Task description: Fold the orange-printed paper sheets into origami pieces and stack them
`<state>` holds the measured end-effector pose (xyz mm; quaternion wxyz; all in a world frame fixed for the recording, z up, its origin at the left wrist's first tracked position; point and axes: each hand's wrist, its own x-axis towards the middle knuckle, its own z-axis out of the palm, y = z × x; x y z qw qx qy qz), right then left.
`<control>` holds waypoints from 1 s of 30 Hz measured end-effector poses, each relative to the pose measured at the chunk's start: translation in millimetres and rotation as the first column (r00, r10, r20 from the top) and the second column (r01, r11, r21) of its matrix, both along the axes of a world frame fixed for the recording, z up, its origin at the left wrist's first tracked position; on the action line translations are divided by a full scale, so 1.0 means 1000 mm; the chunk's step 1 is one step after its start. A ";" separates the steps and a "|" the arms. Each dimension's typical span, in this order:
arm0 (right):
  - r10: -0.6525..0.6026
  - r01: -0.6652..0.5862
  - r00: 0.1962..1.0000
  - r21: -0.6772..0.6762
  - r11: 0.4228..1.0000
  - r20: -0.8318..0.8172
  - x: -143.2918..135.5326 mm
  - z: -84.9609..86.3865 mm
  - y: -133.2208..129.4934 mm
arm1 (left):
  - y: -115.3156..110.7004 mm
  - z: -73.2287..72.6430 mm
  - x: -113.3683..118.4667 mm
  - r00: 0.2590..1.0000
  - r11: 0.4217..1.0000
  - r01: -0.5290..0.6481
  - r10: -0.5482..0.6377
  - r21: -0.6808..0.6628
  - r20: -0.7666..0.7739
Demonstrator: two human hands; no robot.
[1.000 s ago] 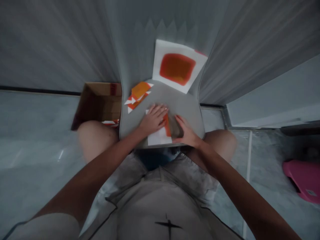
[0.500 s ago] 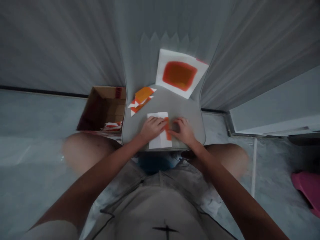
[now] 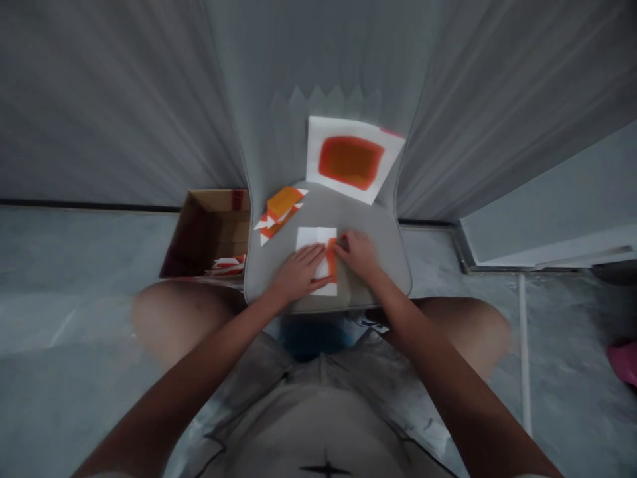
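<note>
A white sheet of paper [image 3: 309,236] with an orange strip folded over along its right edge lies on the grey chair seat [image 3: 363,216]. My left hand [image 3: 300,271] rests flat on it, fingers stretched out and pressing it down. At the orange edge, my right hand [image 3: 359,253] is curled with its thumb and fingertips drawn together on the fold. Folded orange and white paper pieces [image 3: 281,211] lie at the seat's left side. Against the backrest leans a larger white sheet [image 3: 343,127] with a red-orange patch in its middle.
An open cardboard box [image 3: 213,200] stands on the floor left of the chair, with several folded paper pieces [image 3: 227,264] inside. My knees flank the seat. A pink object [image 3: 624,362] shows at the far right; a pale panel [image 3: 552,206] borders the right side.
My left hand has shifted down the sheet and flattened out. My right hand has moved left and up, onto the upper part of the orange edge. The camera view has tilted slightly.
</note>
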<state>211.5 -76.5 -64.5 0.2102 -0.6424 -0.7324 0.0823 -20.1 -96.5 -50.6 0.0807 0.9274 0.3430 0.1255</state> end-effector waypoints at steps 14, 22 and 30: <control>-0.418 0.389 0.894 -0.184 0.903 -0.161 -0.020 0.025 0.018 | -0.002 -0.003 -0.001 0.999 0.999 -0.039 0.038 0.006 0.017; -0.178 0.171 0.918 -0.051 0.984 -0.355 -0.020 0.011 -0.081 | -0.012 -0.008 0.021 0.972 0.976 -0.212 0.216 -0.052 0.089; -0.359 0.264 0.882 -0.309 0.914 -0.306 -0.036 0.026 -0.091 | -0.009 -0.007 0.018 0.893 0.949 -0.304 0.313 -0.081 0.324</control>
